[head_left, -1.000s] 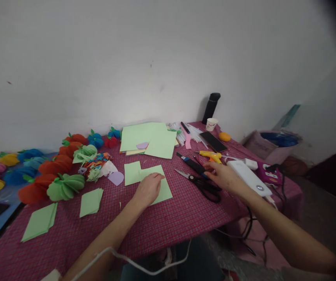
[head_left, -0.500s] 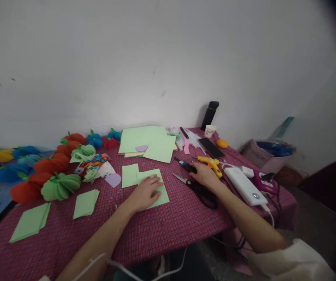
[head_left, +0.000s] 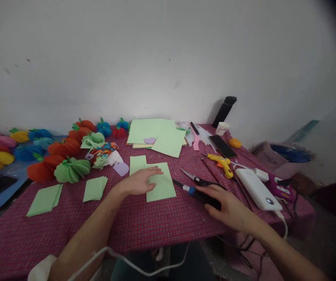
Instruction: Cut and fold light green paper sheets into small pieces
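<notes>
My left hand [head_left: 140,181] lies flat with its fingers stretched out on a light green paper sheet [head_left: 162,184] in the middle of the red checked tablecloth [head_left: 162,226]. A smaller green piece [head_left: 137,164] lies just behind that sheet. My right hand [head_left: 228,205] is closed around a black tool with a blue band [head_left: 192,191], its tip pointing toward the sheet's right edge. Black scissors [head_left: 198,180] lie just beyond the tool.
A yellow glue gun [head_left: 222,162], a white power bank [head_left: 257,189], a dark phone [head_left: 223,145], a paper cup [head_left: 222,128] and a black bottle [head_left: 225,110] lie to the right. A green paper stack [head_left: 154,134] is at the back, paper fruits [head_left: 71,169] and folded green pieces [head_left: 95,188] at left.
My right hand took hold of the black tool beside the scissors and carried it toward me, close to the green sheet. My left hand stayed on the sheet. The view shifted left.
</notes>
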